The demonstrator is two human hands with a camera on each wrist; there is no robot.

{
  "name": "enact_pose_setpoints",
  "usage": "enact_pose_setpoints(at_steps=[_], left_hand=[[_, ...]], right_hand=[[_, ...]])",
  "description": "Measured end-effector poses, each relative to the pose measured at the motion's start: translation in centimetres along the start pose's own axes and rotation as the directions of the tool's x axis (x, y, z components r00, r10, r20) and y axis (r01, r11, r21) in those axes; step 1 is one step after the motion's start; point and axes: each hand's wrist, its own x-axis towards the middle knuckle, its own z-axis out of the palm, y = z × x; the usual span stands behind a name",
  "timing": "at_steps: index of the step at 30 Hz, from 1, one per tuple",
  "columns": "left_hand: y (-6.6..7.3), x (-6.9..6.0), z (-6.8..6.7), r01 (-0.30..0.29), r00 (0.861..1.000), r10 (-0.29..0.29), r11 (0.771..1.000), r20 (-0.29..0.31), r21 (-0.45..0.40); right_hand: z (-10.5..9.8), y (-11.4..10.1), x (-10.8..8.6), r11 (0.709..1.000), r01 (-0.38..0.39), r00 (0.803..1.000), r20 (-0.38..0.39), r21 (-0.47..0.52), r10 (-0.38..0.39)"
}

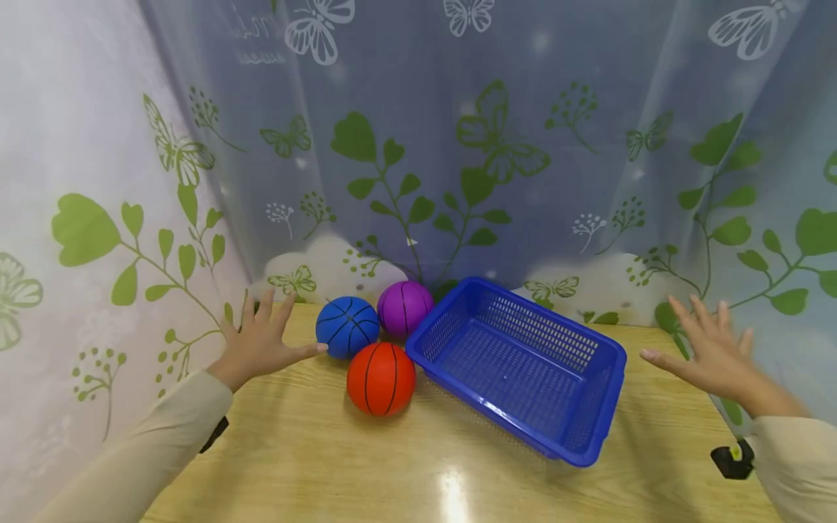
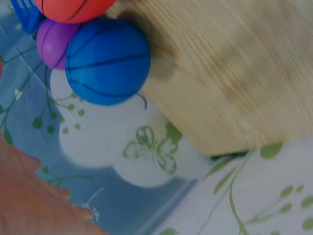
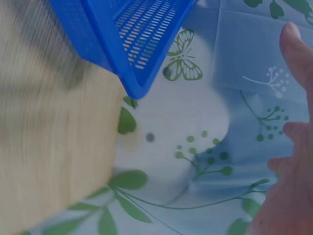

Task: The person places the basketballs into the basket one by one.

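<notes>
On pale wooden table (image 1: 301, 465): red spherical ball (image 1: 381, 380) before blue spherical ball (image 1: 347, 327), with purple spherical ball (image 1: 405, 309) behind both; at right, blue rectangular plastic basket (image 1: 510, 367); farthest back, leaf-printed curtain (image 1: 431, 94).

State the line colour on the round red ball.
The round red ball has black lines, clearest in the head view.

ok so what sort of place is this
Probably a curtained-off tabletop work spot, though the wider room is hidden. Printed fabric with leaves and butterflies hangs at the back, left and right of a wood-grain table, on which a blue plastic basket stands.
</notes>
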Motion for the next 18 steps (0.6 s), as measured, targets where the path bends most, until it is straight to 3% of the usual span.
enact_pose_setpoints(at_steps=[4,8,14,18], left_hand=[[0.8,0.1,1.6,-0.025,0.999,0.025,0.999,-0.021,-0.025],[1.9,0.1,3.4,-0.023,0.999,0.021,0.995,-0.024,-0.099],[3.3,-0.2,6.9,-0.019,1.0,0.018,0.979,-0.01,-0.203],[4.0,-0.6,9.2,-0.021,1.0,0.02,0.958,-0.006,-0.286]], right_hand=[[0.7,0.6,0.6,0.996,-0.019,0.998,0.058,0.087,0.014],[2.0,1.6,1.2,0.971,-0.082,0.988,0.147,0.224,0.05],[4.3,3.4,1.5,0.889,-0.188,0.96,0.267,0.418,0.078],[6.1,4.6,1.1,0.833,-0.212,0.96,0.268,0.511,0.08]])
